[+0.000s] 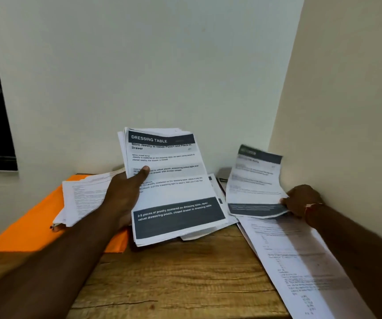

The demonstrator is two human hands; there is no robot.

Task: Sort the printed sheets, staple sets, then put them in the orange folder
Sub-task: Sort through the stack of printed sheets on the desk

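A: Head view, the only one. The left hand grips a thick stack of printed sheets, thumb pressed across the top page, fingers behind. The stack is tilted up off the wooden table; heading reads "DRESSING TABLE".

B: And the other?

A: The right hand pinches a single sheet by its lower corner, close to the side wall. The sheet stands curled, print blurred, with the same dark bands top and bottom as the stack.

B: Folder?

A: The orange folder lies flat at the left of the table, shut as far as I can tell, with a loose pile resting on its far half. Long pages run down the table's right edge. No stapler in sight.

B: So sorting, early on?

A: My reading, yes. Nothing looks stapled and nothing is in the folder. The single sheet looks bound for one pile or another.

B: How to do it well?

A: Read the header before letting go. Support the sheet nearer its middle, since a corner pinch lets it flop and crease. Lay it square on its set, edges matched, so the staple later bites every page. Hold the left thumb firm; that stack is fanned at the top and could slide
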